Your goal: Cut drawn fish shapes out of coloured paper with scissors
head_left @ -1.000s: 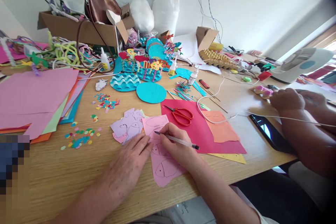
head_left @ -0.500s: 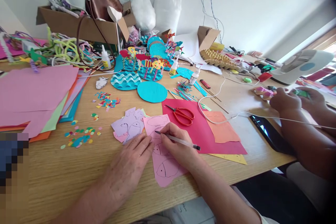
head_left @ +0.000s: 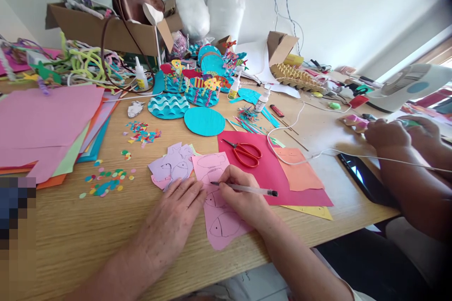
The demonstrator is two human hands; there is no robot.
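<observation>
My right hand (head_left: 243,196) grips a pen (head_left: 252,189) with a clear barrel and black end, its tip on a strip of pink paper (head_left: 223,240). Fish outlines are drawn down this strip, some partly hidden by my right hand. Lying flat, my left hand (head_left: 180,209) rests its fingertips on the strip's left edge. Purple paper pieces (head_left: 173,164) with fish drawings lie just beyond my left fingers. Red-handled scissors (head_left: 247,154) lie on a red sheet (head_left: 268,174) beyond my right hand, with an orange piece of paper (head_left: 300,169) to their right.
Stacked coloured sheets (head_left: 45,127) and paper confetti (head_left: 109,182) lie left. Blue cardboard ovals (head_left: 205,121), fish decorations (head_left: 203,89) and glue bottles (head_left: 261,100) stand farther back. A white cable (head_left: 332,150) crosses a phone (head_left: 363,181) near another person's hands (head_left: 391,134).
The pen tip has shifted slightly down and right on the pink strip, and more dark lines show above it. My left hand stays in place. The view has moved a little.
</observation>
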